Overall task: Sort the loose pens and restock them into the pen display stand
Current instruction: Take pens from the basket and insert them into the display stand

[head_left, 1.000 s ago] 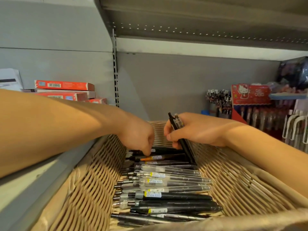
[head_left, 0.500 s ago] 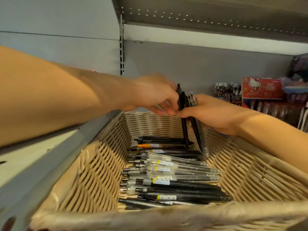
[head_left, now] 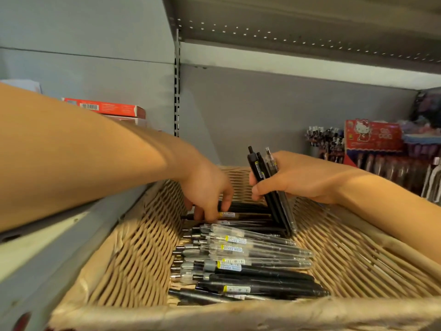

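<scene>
A woven wicker basket holds several loose pens, black and clear-barrelled, lying side by side. My right hand grips a bundle of three dark pens upright, tips down in the basket. My left hand reaches down into the far end of the basket, its fingertips curled on a black pen with an orange band in the pile. Whether that pen is lifted cannot be told.
A pen display with a red cartoon-cat card stands at the back right. Red boxes are stacked on the left shelf. A grey shelf edge runs along the basket's left. A metal shelf hangs overhead.
My left hand has left the bundle and dropped into the basket's far end. My right hand holds the bundle, which has one pen more than a second ago.
</scene>
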Tool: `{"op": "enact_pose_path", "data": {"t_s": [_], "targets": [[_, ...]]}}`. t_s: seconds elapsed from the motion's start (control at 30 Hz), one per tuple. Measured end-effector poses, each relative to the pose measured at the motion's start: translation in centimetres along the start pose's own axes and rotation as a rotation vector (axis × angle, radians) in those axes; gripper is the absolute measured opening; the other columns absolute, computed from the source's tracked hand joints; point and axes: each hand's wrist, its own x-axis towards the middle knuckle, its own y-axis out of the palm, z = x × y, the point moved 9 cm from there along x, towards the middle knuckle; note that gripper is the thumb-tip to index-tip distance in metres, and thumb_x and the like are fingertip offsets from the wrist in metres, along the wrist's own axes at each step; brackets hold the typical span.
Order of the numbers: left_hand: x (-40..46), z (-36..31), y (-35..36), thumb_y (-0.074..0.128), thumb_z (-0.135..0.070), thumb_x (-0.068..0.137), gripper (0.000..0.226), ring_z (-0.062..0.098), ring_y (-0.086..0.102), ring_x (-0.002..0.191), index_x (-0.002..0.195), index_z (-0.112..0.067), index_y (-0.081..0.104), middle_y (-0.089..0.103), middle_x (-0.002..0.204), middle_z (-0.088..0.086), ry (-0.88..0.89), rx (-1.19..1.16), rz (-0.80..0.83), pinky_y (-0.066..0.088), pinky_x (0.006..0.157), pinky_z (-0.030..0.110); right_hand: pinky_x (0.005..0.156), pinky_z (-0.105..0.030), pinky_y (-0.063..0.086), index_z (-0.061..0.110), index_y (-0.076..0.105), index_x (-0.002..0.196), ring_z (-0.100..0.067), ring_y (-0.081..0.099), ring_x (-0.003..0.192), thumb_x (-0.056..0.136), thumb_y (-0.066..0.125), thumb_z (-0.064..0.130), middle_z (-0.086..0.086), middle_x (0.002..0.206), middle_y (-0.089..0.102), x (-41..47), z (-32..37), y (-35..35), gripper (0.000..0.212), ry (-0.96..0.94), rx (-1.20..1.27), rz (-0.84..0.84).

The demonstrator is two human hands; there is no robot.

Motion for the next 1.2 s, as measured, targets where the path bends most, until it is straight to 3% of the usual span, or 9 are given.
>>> {"op": "enact_pose_path", "data": {"t_s": [0.1, 0.2, 0.3, 0.43, 0.57, 0.63, 0.77, 0.97, 1.2], "targets": [[-0.3, 0.0, -1.2, 0.070, -0.020, 0.090, 0.022, 0.008, 0.063, 0.071, 0.107, -0.023, 0.056, 0.067, 0.080, -0.005, 0.019, -0.005, -0.086, 0.054, 0.072, 0.028, 0.097, -0.054, 0.047, 0.015, 0.069, 0.078, -0.031, 0.064, 0.087, 0.088, 0.073, 0.018, -0.014, 0.091, 0.071, 0.1, 0.2, 0.1, 0.011, -0.014, -0.030, 0.007], [-1.4, -0.1, -5.4, 0.069, -0.031, 0.088, 0.008, 0.003, 0.067, 0.067, 0.094, -0.025, 0.068, 0.071, 0.075, -0.009, 0.073, -0.148, -0.392, 0.053, 0.065, 0.022, 0.100, -0.043, 0.045, 0.021, 0.069, 0.080, -0.024, 0.066, 0.089, 0.091, 0.071, 0.015, -0.006, 0.088, 0.071, 0.2, 0.1, 0.3, 0.013, -0.030, 0.004, 0.020], [-2.5, 0.5, -7.9, 0.070, -0.032, 0.089, 0.007, -0.003, 0.069, 0.066, 0.086, -0.025, 0.071, 0.072, 0.068, -0.017, 0.146, -0.458, -0.590, 0.052, 0.056, 0.014, 0.108, -0.055, 0.044, 0.009, 0.070, 0.099, -0.032, 0.068, 0.105, 0.091, 0.071, 0.013, -0.012, 0.101, 0.075, 0.4, -0.4, 0.1, 0.010, -0.025, 0.039, -0.009], [-1.8, 0.6, -7.3, 0.074, -0.021, 0.086, 0.009, 0.005, 0.074, 0.075, 0.094, -0.022, 0.069, 0.076, 0.077, -0.009, 0.158, -0.631, -0.529, 0.057, 0.064, 0.021, 0.106, -0.054, 0.047, 0.009, 0.071, 0.103, -0.028, 0.072, 0.101, 0.092, 0.069, 0.009, -0.007, 0.094, 0.079, 0.4, -1.0, -0.1, 0.011, -0.004, 0.074, -0.038], [-0.7, 0.6, -4.2, 0.068, -0.029, 0.089, 0.033, 0.008, 0.069, 0.090, 0.121, -0.021, 0.063, 0.071, 0.098, -0.007, -0.015, -0.106, -0.281, 0.059, 0.085, 0.033, 0.107, -0.053, 0.048, 0.011, 0.073, 0.104, -0.020, 0.075, 0.095, 0.092, 0.070, 0.010, -0.005, 0.095, 0.079, 0.4, -1.4, -0.9, 0.013, 0.039, 0.150, -0.089], [-0.1, 1.0, -1.7, 0.068, -0.031, 0.090, 0.046, 0.013, 0.064, 0.103, 0.134, -0.021, 0.057, 0.066, 0.116, -0.002, -0.071, -0.014, -0.104, 0.054, 0.096, 0.040, 0.106, -0.055, 0.048, 0.012, 0.072, 0.104, -0.019, 0.077, 0.092, 0.092, 0.070, 0.009, -0.007, 0.093, 0.079, 0.5, -1.6, -1.2, 0.012, 0.056, 0.198, -0.114], [-0.2, 1.9, 0.8, 0.069, -0.023, 0.090, 0.053, 0.012, 0.065, 0.077, 0.139, -0.020, 0.049, 0.063, 0.098, 0.000, -0.172, -0.039, 0.081, 0.058, 0.071, 0.030, 0.103, -0.047, 0.052, 0.012, 0.071, 0.106, -0.018, 0.077, 0.093, 0.094, 0.069, 0.012, -0.007, 0.094, 0.078, 0.5, -1.3, -1.1, 0.012, 0.065, 0.204, -0.089], [-1.1, 0.4, -1.7, 0.060, -0.033, 0.095, 0.013, 0.010, 0.053, 0.074, 0.088, -0.022, 0.062, 0.056, 0.079, -0.008, -0.106, 0.168, -0.113, 0.041, 0.064, 0.026, 0.109, -0.050, 0.045, 0.009, 0.068, 0.105, -0.020, 0.073, 0.101, 0.093, 0.069, 0.015, -0.004, 0.091, 0.080, -0.2, -0.7, -1.0, 0.013, 0.081, 0.152, -0.103], [-3.4, -0.2, -6.5, 0.058, -0.030, 0.095, 0.019, 0.001, 0.051, 0.057, 0.103, -0.021, 0.073, 0.060, 0.069, -0.011, -0.018, 0.003, -0.437, 0.036, 0.052, 0.020, 0.100, -0.052, 0.050, 0.010, 0.065, 0.094, -0.033, 0.071, 0.101, 0.090, 0.072, 0.013, -0.013, 0.094, 0.076, -0.2, -1.0, -0.9, 0.008, 0.090, 0.172, -0.105]]}}
